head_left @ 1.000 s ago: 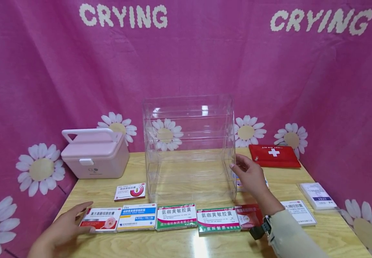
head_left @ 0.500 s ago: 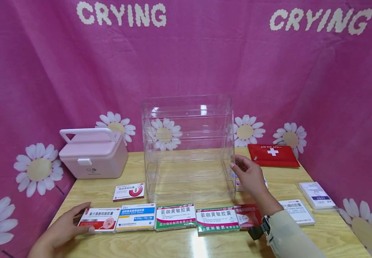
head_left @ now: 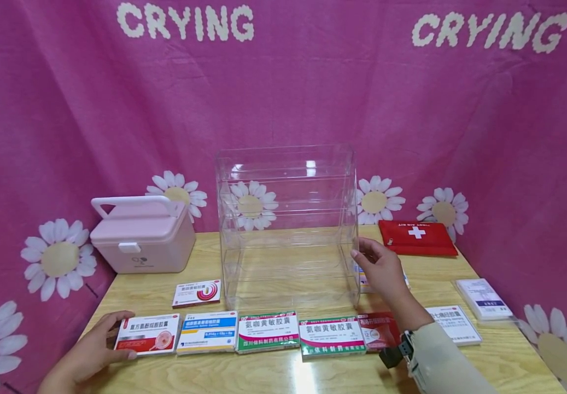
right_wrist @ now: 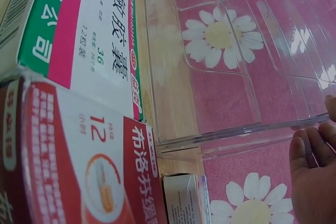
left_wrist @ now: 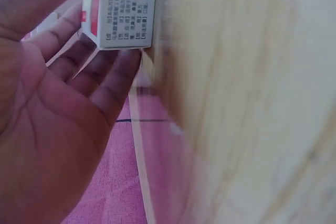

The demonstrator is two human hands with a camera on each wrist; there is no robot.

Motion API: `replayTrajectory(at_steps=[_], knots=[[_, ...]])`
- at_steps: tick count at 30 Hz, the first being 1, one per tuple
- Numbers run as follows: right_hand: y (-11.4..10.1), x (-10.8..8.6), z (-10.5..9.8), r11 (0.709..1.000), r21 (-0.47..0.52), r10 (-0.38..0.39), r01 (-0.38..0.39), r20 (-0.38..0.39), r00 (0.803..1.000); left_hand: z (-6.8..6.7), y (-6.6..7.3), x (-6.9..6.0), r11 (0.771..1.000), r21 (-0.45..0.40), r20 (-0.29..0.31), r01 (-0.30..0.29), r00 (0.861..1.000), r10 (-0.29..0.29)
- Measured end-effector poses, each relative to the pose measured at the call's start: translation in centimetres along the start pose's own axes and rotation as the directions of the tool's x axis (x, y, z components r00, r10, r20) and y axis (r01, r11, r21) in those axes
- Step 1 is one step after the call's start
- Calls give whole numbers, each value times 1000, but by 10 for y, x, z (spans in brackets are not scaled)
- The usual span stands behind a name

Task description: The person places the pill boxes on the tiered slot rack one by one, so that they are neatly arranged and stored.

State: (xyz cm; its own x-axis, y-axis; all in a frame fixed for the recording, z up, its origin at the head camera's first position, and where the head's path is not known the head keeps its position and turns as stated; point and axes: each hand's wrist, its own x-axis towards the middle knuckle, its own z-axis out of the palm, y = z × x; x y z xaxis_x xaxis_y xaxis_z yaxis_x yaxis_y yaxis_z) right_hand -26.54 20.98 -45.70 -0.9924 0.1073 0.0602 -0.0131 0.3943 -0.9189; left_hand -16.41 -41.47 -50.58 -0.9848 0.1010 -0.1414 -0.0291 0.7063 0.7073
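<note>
At the left end of a row of medicine boxes, my left hand (head_left: pixel 88 349) pinches a red-and-white medicine box (head_left: pixel 146 335) by its left end, thumb at the front edge. The left wrist view shows that box's printed end (left_wrist: pixel 126 14) with fingers behind and below it. A clear plastic display rack (head_left: pixel 285 257) with several tiers stands mid-table. My right hand (head_left: pixel 381 272) grips the front edge of its right side wall, thumb in front. Part of that grip is cut off in the right wrist view, at the rack's edge (right_wrist: pixel 247 130).
Rightward in the row lie a blue-and-white box (head_left: pixel 207 331), two green-and-white boxes and a red box (head_left: pixel 378 330). A pink case (head_left: pixel 140 241) stands back left; a red first aid pouch (head_left: pixel 418 238) lies back right. Another box (head_left: pixel 197 293) lies left of the rack.
My left hand has shifted the red-and-white box slightly left, parting it from the blue-and-white box. The right hand and the rack stay in place.
</note>
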Motion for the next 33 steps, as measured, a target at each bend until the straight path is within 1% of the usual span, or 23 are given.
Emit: replayTrajectory(at_steps=[3, 6, 8, 10, 13, 14, 17, 21, 25, 28, 30, 31, 33], knots=[[1, 0, 0, 1000, 5, -1, 1, -2, 1000, 0, -1, -1, 999, -37, 0, 15, 1000, -15], [1, 1, 0, 1000, 6, -4, 4, -4, 1000, 0, -1, -2, 998, -51, -18, 33, 999, -34], [2, 1, 0, 1000, 8, -4, 4, -5, 1000, -1, -1, -1, 999, -37, -31, 34, 999, -35], [2, 1, 0, 1000, 11, -3, 3, -6, 1000, -2, 0, 0, 998, -40, -41, 37, 998, -39], [2, 0, 1, 1000, 18, -2, 3, -7, 1000, -3, 2, 1, 999, -19, -59, 29, 998, -30], [1, 0, 1, 1000, 18, -2, 2, -9, 1000, -3, 2, 1, 999, -24, -68, 21, 997, -22], [0, -1, 2, 1000, 19, 11, -10, -21, 1000, -1, 0, -1, 998, -43, -104, -43, 994, 39], [0, -3, 5, 999, 22, 37, -36, -43, 998, 0, -6, -6, 984, -82, -154, -157, 978, 143], [0, -3, 7, 999, 34, 42, -40, -54, 998, -3, -9, -8, 971, -134, -197, -197, 966, 168], [1, -3, 7, 998, 47, 38, -36, -55, 998, -6, -7, -8, 956, -177, -246, -234, 951, 187], [1, -3, 8, 998, 56, 36, -33, -57, 998, -9, -4, -7, 931, -228, -269, -285, 937, 221], [2, -3, 8, 998, 61, 35, -31, -59, 998, -11, -2, -5, 912, -260, -280, -316, 929, 242], [2, -3, 9, 997, 67, 32, -28, -63, 997, -14, 3, -2, 864, -336, -301, -376, 912, 279]])
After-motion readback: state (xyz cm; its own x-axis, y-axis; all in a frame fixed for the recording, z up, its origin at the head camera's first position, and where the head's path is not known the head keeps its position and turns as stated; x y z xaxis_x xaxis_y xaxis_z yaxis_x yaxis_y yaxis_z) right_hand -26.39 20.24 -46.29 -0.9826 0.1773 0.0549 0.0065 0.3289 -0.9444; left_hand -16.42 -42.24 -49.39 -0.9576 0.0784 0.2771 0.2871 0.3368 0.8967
